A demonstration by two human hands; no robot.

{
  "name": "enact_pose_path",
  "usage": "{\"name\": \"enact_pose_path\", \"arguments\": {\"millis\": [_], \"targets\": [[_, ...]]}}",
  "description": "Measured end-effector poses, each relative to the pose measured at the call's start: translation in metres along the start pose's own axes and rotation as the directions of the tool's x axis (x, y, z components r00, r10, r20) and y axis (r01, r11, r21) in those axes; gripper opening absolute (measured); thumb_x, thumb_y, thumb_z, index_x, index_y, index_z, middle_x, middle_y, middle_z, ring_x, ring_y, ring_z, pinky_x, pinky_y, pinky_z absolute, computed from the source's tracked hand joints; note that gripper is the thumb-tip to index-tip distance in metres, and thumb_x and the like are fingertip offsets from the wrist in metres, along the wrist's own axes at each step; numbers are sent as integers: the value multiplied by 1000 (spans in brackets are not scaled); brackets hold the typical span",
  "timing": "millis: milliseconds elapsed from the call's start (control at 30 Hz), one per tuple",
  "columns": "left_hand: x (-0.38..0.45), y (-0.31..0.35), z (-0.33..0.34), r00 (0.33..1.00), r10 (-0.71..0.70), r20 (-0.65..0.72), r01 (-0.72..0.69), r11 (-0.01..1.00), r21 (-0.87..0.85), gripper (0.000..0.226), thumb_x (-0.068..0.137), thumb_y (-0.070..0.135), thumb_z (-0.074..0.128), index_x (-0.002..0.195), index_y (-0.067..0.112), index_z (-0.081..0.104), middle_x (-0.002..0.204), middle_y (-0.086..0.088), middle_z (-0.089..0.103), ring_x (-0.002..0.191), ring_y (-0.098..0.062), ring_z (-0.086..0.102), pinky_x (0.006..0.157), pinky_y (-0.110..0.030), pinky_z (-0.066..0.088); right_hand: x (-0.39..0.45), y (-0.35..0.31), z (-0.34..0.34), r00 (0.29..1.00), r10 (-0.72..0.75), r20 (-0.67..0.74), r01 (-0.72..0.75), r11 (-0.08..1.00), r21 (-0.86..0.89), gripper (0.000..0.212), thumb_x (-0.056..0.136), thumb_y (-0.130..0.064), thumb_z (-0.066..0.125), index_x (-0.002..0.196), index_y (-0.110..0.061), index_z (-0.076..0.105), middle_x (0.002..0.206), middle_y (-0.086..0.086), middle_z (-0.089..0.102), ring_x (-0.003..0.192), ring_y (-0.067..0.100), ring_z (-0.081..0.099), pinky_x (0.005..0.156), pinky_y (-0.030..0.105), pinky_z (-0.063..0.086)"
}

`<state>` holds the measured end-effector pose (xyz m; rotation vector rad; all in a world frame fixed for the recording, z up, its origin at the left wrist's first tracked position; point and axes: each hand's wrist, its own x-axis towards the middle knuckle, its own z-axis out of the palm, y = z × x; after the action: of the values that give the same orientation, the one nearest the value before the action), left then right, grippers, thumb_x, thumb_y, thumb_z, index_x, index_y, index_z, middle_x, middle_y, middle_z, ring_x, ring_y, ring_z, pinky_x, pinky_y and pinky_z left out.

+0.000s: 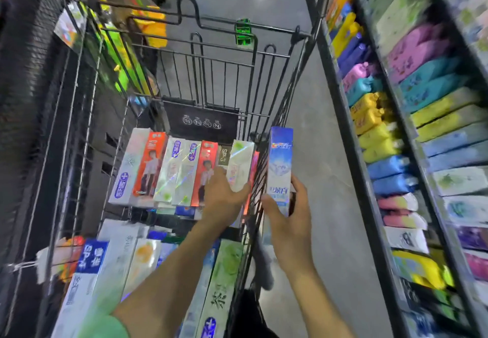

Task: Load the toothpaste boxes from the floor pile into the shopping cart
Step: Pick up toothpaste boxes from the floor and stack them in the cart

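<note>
I hold a blue-and-white toothpaste box [280, 168] upright in my right hand [286, 221], thumb on its front face and fingers wrapped behind its lower end, just outside the right wall of the shopping cart [266, 116]. It is not yet over the rim. My left hand [224, 197] is inside the cart, fingers curled around the near end of a pale green-and-white box [240, 165] at the right end of the far row, which leans against the far end of the basket.

That row of boxes [169, 168] stands tilted, shoulder to shoulder, and a second layer [126, 266] lies flat at the near end. The risk, as I judge it: my right grip sits low on a tall box, so swinging it over the wire wall could clip the rim and twist it loose onto the floor [324, 179]. If my left hand shifts the green box too far, the leaning row could topple sideways like dominoes. The gap at the right wall looks narrow; forcing the new box in may crush a corner.

A shelf of coloured detergent bottles and packs [396, 116] runs along the right.
</note>
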<state>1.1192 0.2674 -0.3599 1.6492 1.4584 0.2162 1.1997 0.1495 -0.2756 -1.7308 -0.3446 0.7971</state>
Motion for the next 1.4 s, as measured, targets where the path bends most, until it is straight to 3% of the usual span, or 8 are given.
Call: {"name": "enact_pose_path", "arguments": {"millis": [67, 200, 333, 600, 800, 933, 1067, 1400], "targets": [[10, -3, 10, 999, 6, 36, -7, 999, 50, 44, 83, 42, 75, 111, 13, 55, 101, -5, 65, 97, -27, 63, 75, -29, 41, 4, 4, 3, 1000, 5, -26, -4, 1000, 21, 53, 92, -8, 70, 138, -23, 49, 98, -31, 69, 88, -3, 68, 74, 14, 50], [27, -8, 28, 992, 59, 108, -90, 948, 307, 63, 91, 47, 66, 130, 1, 48, 118, -19, 61, 113, -38, 57, 88, -41, 40, 12, 10, 9, 999, 38, -14, -38, 997, 60, 54, 91, -8, 71, 138, -24, 49, 99, -12, 71, 82, -2, 68, 66, 15, 52], [37, -9, 39, 995, 80, 62, -100, 878, 468, 62, 91, 51, 63, 128, 2, 50, 119, -18, 61, 115, -38, 55, 87, -43, 43, 18, 14, 10, 998, 55, -17, -54, 997, 51, 56, 89, -10, 74, 133, -35, 49, 101, -2, 70, 77, 2, 68, 64, 16, 52], [47, -22, 56, 1000, 20, 15, -24, 933, 359, 65, 89, 57, 64, 123, 4, 49, 110, -18, 59, 103, -37, 58, 79, -47, 53, 22, 22, 9, 998, 67, -12, -67, 998, 14, 61, 89, -10, 74, 127, -48, 46, 92, -14, 68, 82, 3, 68, 68, 17, 53], [45, -46, 63, 966, 198, -167, -110, 899, 425, 48, 92, 50, 57, 97, 2, 56, 85, -15, 57, 78, -36, 58, 63, -43, 49, 21, 18, 8, 998, 57, 7, -57, 998, -12, 59, 91, -8, 71, 126, -46, 44, 101, -29, 66, 89, -2, 67, 69, 12, 52], [43, -61, 54, 968, 230, -103, -143, 838, 527, 44, 90, 40, 71, 116, 6, 60, 112, -19, 61, 106, -41, 56, 85, -52, 48, 21, 16, 7, 998, 57, 13, -57, 998, -24, 58, 91, -4, 70, 132, -37, 44, 96, -34, 65, 88, -5, 66, 69, 12, 52], [38, -70, 35, 961, 277, 17, -232, 769, 596, 47, 95, 41, 62, 133, 15, 55, 138, -14, 54, 127, -39, 46, 100, -53, 41, 19, 13, 8, 998, 60, -3, -60, 997, -39, 58, 91, -3, 70, 134, -34, 46, 91, -36, 65, 86, -7, 66, 70, 12, 51], [7, -95, -54, 964, 266, -24, -205, 796, 569, 50, 91, 41, 64, 129, 10, 58, 133, -14, 62, 122, -37, 59, 100, -52, 48, -10, -12, 39, 996, 3, 89, 2, 998, -58, 68, 85, -13, 79, 133, -43, 41, 110, -19, 71, 100, 4, 69, 87, 30, 58]]}}
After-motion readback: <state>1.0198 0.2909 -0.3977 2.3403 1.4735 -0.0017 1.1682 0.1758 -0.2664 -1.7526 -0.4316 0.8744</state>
